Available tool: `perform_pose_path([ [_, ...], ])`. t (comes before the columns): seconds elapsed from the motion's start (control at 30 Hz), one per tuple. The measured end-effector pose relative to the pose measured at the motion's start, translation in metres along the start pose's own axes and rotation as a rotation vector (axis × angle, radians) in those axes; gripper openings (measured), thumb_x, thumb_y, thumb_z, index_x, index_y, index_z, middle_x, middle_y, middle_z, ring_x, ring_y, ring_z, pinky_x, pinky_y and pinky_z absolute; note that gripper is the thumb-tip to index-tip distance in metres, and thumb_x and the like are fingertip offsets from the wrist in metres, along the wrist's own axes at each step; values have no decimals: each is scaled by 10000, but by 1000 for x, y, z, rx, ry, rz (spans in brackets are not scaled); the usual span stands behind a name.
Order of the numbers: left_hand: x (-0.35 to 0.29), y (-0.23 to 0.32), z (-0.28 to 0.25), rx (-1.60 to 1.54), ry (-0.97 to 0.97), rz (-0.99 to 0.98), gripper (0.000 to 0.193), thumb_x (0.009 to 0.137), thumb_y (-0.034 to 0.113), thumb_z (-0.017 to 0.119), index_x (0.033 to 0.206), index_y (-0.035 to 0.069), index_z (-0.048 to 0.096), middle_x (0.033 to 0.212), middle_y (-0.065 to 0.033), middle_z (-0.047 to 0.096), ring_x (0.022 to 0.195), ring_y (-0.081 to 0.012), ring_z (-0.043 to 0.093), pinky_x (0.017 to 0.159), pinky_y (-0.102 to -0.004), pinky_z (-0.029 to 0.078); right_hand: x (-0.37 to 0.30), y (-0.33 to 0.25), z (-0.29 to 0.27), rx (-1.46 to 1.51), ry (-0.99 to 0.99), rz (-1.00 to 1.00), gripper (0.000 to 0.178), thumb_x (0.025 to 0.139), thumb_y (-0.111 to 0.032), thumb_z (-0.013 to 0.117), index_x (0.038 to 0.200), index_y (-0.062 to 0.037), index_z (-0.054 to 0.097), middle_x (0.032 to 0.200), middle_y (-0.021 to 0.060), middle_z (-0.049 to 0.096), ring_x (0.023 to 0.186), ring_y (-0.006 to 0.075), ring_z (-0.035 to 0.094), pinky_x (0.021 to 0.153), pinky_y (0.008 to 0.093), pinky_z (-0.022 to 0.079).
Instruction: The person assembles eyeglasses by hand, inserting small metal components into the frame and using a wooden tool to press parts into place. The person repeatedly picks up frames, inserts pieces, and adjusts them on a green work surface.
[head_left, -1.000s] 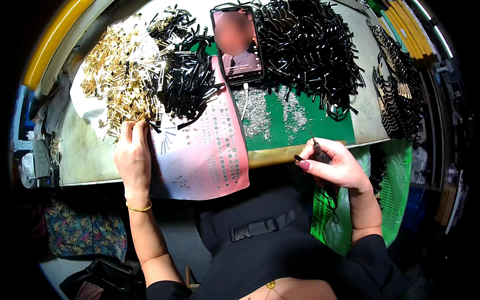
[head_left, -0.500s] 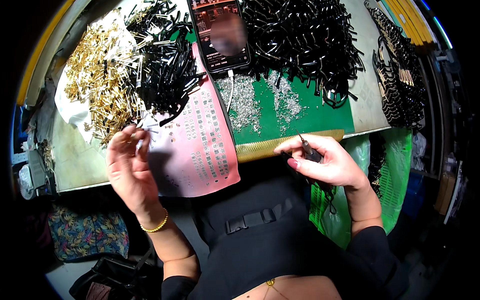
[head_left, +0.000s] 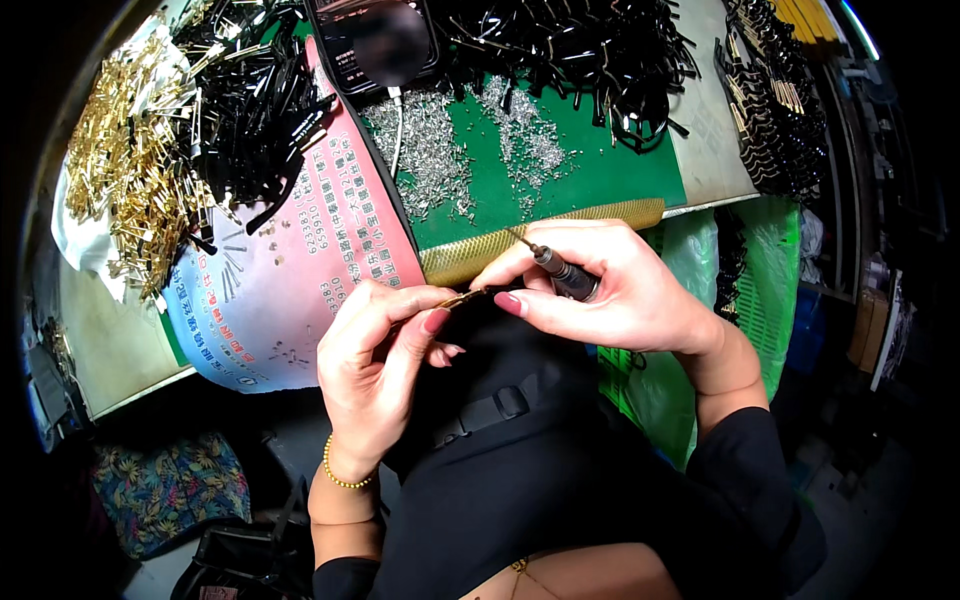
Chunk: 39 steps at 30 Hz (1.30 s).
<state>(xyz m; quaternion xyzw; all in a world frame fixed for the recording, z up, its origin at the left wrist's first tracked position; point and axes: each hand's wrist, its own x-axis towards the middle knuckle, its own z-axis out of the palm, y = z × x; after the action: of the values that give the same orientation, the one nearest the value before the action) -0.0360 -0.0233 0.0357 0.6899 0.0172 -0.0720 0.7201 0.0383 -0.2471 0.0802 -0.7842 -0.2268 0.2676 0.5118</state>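
My left hand [head_left: 370, 350] pinches a thin gold metal part [head_left: 458, 299] between thumb and forefinger in front of the bench edge. Its inner end meets a small dark piece [head_left: 487, 294] at the thumb and fingertips of my right hand [head_left: 620, 290]; whether the two are joined I cannot tell. A dark-handled screwdriver [head_left: 565, 272] lies across my right hand too, its thin shaft pointing up and left. Most of the dark piece is hidden by my fingers and against my black clothing.
Gold metal parts [head_left: 130, 150] and black eyeglass temples [head_left: 245, 130] are heaped at left. Black eyeglass frames [head_left: 570, 50] pile up at the back. Tiny silver screws [head_left: 425, 150] lie on a green mat [head_left: 610, 175], near a phone [head_left: 425, 50] with a cable. A green basket [head_left: 780, 300] stands at right.
My left hand has come from beside the gold heap, right to my right hand, and now visibly holds a gold part. My right hand has moved slightly left and up with the screwdriver.
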Motion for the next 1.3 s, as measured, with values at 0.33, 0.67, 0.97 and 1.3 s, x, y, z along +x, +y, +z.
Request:
perform_pose_path([
  [0.33, 1, 14, 7, 557, -130, 368, 299, 741, -129, 682, 995, 22, 728, 726, -85, 522, 614, -226, 578, 555, -334, 475, -11, -6, -3, -480, -91, -289, 202, 863, -221, 732, 835, -70, 602, 774, 83, 601, 735, 296, 652, 626, 404, 505],
  [0.67, 0, -5, -1, 203, -42, -152, 198, 1090, 135, 456, 1172, -16, 553, 961, -86, 680, 663, -77, 577, 600, -225, 492, -23, 4, -45, -771, 25, 135, 329, 952, -228, 619, 1228, -73, 527, 1020, 153, 570, 812, 354, 665, 704, 432, 543],
  [0.97, 43, 2, 28, -49, 35, -105, 316, 1075, 72, 455, 1364, -35, 386, 1275, -203, 662, 635, -94, 628, 590, -230, 567, -16, 18, -36, -984, -11, -20, 482, 861, -92, 657, 1325, -209, 594, 937, 129, 528, 747, 253, 673, 544, 357, 528],
  [1.3, 18, -3, 18, -7, 113, -156, 262, 1076, 97, 482, 1292, -46, 519, 1068, -151, 726, 639, -76, 617, 601, -211, 541, -11, 21, -37, -933, -15, 9, 471, 872, -83, 625, 1324, -210, 582, 917, 162, 537, 671, 293, 664, 539, 386, 528],
])
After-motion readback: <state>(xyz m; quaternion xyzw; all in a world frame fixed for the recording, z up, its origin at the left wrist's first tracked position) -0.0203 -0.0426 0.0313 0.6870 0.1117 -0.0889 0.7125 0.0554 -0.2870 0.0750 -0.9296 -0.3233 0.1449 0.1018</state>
